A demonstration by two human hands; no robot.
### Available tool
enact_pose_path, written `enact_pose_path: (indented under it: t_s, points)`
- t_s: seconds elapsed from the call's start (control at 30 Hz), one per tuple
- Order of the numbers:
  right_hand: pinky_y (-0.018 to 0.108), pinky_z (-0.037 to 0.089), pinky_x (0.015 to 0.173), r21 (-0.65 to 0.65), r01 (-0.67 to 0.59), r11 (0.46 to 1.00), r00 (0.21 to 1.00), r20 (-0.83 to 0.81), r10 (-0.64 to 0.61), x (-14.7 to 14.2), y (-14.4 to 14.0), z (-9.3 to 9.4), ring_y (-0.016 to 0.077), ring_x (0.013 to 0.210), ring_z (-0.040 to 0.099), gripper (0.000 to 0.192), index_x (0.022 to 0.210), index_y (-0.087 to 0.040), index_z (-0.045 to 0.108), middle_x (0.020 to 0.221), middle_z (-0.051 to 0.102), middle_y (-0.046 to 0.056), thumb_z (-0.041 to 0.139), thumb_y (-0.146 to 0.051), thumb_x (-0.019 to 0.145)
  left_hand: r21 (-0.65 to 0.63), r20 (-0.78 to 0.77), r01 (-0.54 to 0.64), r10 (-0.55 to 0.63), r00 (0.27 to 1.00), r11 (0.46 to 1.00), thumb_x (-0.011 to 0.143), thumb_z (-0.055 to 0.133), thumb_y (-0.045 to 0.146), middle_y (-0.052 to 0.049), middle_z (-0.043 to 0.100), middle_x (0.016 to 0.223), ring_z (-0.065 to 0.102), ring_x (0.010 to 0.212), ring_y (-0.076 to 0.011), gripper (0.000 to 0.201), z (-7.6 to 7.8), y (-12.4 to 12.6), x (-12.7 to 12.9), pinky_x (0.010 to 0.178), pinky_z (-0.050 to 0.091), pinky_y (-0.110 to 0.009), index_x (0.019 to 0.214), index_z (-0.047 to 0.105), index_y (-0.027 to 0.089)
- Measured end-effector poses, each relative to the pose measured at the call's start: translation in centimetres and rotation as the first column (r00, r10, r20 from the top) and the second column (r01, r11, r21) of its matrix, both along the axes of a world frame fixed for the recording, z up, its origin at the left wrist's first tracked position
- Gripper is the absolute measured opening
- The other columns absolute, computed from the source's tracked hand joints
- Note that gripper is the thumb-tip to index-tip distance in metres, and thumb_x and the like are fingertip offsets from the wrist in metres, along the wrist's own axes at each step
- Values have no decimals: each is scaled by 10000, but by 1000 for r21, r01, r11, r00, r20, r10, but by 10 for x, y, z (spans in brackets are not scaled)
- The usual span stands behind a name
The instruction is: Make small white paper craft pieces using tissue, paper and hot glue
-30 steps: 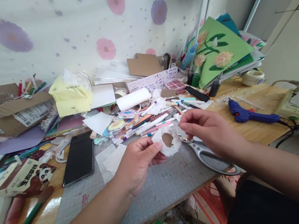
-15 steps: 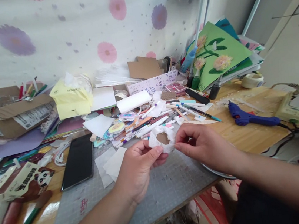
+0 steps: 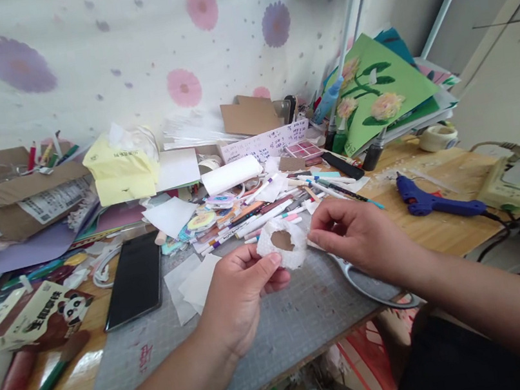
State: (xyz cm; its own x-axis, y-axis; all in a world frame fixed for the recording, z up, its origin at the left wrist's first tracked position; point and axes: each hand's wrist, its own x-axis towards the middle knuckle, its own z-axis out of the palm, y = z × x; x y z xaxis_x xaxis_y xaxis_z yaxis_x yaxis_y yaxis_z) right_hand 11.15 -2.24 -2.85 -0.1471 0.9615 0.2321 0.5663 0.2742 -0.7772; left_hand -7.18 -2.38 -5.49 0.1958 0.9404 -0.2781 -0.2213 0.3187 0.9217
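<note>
Tissue (image 3: pixel 295 257) pinched on its left, second grip just beside its right edge

Left to right, with the tissue as landmark: the phone (image 3: pixel 133 279) lies well to its left, and the paper (image 3: pixel 199 283) lies nearer on that same side. The left hand (image 3: pixel 240 281) comes in from the near left. Its grip is closed on the tissue's lower left edge, thumb on top and fingers underneath, so the tissue extends to the right and away from that grip, held up over the mat (image 3: pixel 283 322).

The tissue is roundish with uneven sides, so no clear long axis shows; its brown patch (image 3: pixel 282 240) faces up and clear of the thumb. The markers (image 3: pixel 263 216) lie beyond it.

The right hand (image 3: pixel 356 231) is at the tissue's right. Its grip is drawn to a narrow pinch, level with the tissue's right edge; whether the fingertips touch that edge, or have anything between them, I cannot tell. The left hand is the nearer, being in contact; the tissue lies directly left of the right grip, the relation I judge to matter most. The scissors (image 3: pixel 348 273) lie to the tissue's near right, partly under the right hand, and the glue gun (image 3: pixel 437 202) rests on the surface (image 3: pixel 456 234) well to its right.
</note>
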Motion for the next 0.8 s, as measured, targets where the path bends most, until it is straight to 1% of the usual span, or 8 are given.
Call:
enact_pose_path:
  t_s: [0.1, 0.2, 0.33, 0.43, 0.5, 0.57, 0.67, 0.8]
  points:
    - [272, 393, 608, -11, -44, 999, 996, -74, 43, 4, -1, 0, 145, 659, 498, 144, 707, -171, 568, 685, 552, 15, 539, -287, 787, -38, 24, -19, 20, 1000, 999, 689, 733, 224, 11, 633, 612, 591, 518, -77, 150, 0, 1, 0, 526, 501, -192, 699, 629, 116]
    - [277, 402, 635, -80, -103, 991, 993, -61, 99, 4, -3, -2, 155, 697, 522, 170, 722, -168, 600, 719, 589, 26, 567, -322, 787, -57, 51, -25, 28, 998, 998, 691, 734, 233, 17, 627, 589, 594, 522, -81, 153, -1, 3, 0, 529, 503, -195, 700, 626, 125]
    - [249, 394, 574, -115, -109, 987, 994, -19, 107, -2, -5, -6, 133, 632, 523, 104, 693, -167, 601, 677, 600, 13, 581, -238, 767, -49, 40, -20, 22, 999, 999, 687, 735, 233, 19, 627, 594, 590, 517, -78, 154, -3, 4, 0, 523, 500, -191, 703, 628, 123]
    - [247, 388, 569, 27, -91, 996, 994, 70, 89, -4, -5, -8, 124, 615, 506, 103, 657, -164, 576, 662, 571, 9, 551, -149, 757, -29, 4, -11, 11, 1000, 1000, 682, 732, 215, 21, 628, 603, 586, 512, -73, 145, -3, 4, 0, 517, 498, -187, 689, 624, 120]
    - [258, 389, 589, 154, -84, 985, 989, 137, 63, -4, -5, -8, 130, 636, 500, 116, 645, -164, 562, 675, 555, 14, 538, -114, 747, -6, -27, -1, 1, 1000, 1000, 681, 729, 212, 21, 626, 603, 583, 509, -74, 143, -3, 4, 0, 520, 499, -191, 678, 621, 119]
    - [265, 384, 589, 217, -66, 974, 985, 167, 30, -1, -3, -7, 135, 639, 492, 126, 633, -164, 549, 672, 542, 15, 535, -98, 739, 14, -53, 12, -11, 999, 1000, 683, 726, 220, 16, 629, 613, 584, 514, -76, 145, -3, 3, 0, 525, 501, -195, 680, 624, 117]
    - [264, 389, 586, 187, -47, 981, 992, 127, 24, 3, 0, -4, 134, 639, 498, 123, 642, -163, 551, 678, 547, 18, 541, -125, 759, 18, -67, 3, -2, 998, 1000, 685, 724, 227, 8, 639, 630, 589, 520, -78, 152, -3, 3, -1, 531, 503, -197, 683, 622, 114]
    - [259, 404, 603, 77, -71, 995, 997, 45, 68, 5, -3, -3, 135, 673, 521, 118, 708, -159, 594, 717, 576, 22, 568, -233, 796, -6, -33, -28, 28, 999, 1000, 679, 732, 226, 15, 626, 603, 586, 507, -78, 166, -3, 3, -1, 515, 496, -192, 671, 610, 114]
